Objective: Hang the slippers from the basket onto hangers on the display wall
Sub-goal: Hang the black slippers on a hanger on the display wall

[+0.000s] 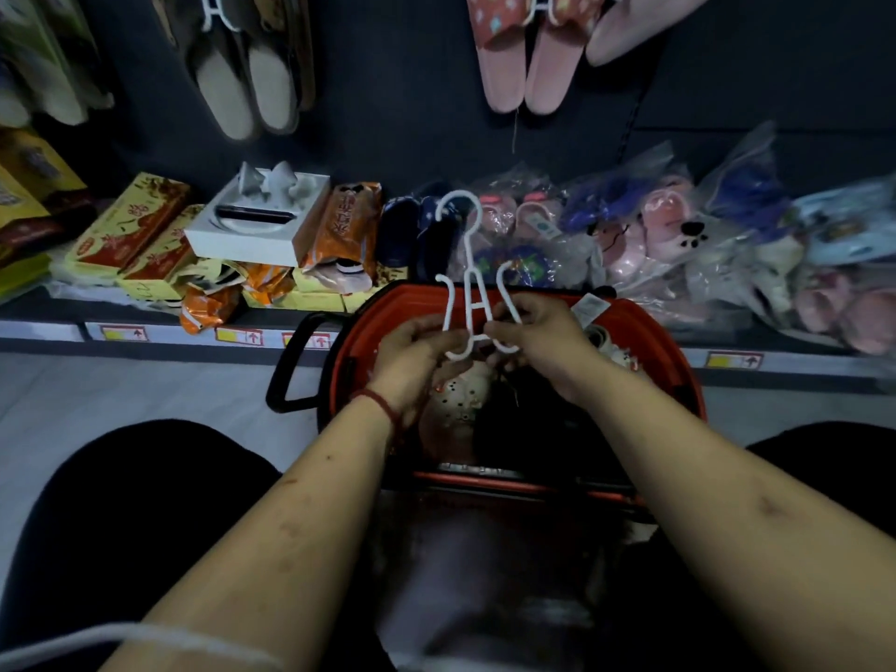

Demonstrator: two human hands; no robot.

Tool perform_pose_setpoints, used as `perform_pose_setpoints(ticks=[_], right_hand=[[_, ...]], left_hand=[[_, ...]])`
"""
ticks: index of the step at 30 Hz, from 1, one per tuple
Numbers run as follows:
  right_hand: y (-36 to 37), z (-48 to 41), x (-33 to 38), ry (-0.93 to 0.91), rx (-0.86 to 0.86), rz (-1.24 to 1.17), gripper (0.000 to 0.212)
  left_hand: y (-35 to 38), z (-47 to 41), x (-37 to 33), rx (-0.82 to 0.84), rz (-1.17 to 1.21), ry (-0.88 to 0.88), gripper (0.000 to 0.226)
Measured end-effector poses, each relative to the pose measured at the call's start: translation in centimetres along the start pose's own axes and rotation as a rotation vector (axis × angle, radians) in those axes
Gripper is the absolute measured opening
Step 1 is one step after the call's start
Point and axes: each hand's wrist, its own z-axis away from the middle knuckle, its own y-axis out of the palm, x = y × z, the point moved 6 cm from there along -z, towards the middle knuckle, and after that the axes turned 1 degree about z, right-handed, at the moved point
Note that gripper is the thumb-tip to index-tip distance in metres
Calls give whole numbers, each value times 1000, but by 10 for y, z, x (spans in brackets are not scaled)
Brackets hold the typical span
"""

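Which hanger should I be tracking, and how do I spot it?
Find the red basket on the floor before the shelf. Over its far rim, the left hand and right hand hold a white hanger upright. Unlike the wall hangers, which carry slippers, it is bare.

A dark grey display wall fills the far side, and the light is dim. At its foot a low shelf runs from left to right. Its pale front edge carries yellow-and-red price labels. Yellow and red boxes lie on the shelf's left part. Nearer, the floor is pale grey and smooth.
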Motion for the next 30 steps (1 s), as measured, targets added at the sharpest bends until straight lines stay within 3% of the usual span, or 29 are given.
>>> perform_pose_setpoints(ticks=[6,9,12,15,17,20,22,26,30], right_hand=[[-66,4,2,-2,-87,173,15],[-88,14,-2,12,-91,247,13],[-99,21,-7,21,-103,300,11],[-105,25,-10,3,-101,334,17],[-107,25,-11,5,-97,344,21],[-106,25,-10,17,-87,334,18],[-105,24,-10,24,-83,317,16],[-95,21,-8,29,-37,236,9],[-73,23,-7,34,104,218,10]], left_hand=[[39,7,50,312,-1051,-63,35],[63,18,64,431,-1206,31,75],[65,13,68,334,-1271,136,93],[59,1,73,336,-1169,77,80],[53,-5,74,311,-1057,13,59],[41,-17,62,179,-929,7,30],[31,-22,47,82,-714,40,22],[1,-33,11,-111,-316,96,28],[-26,-42,-15,-203,-82,122,34]])
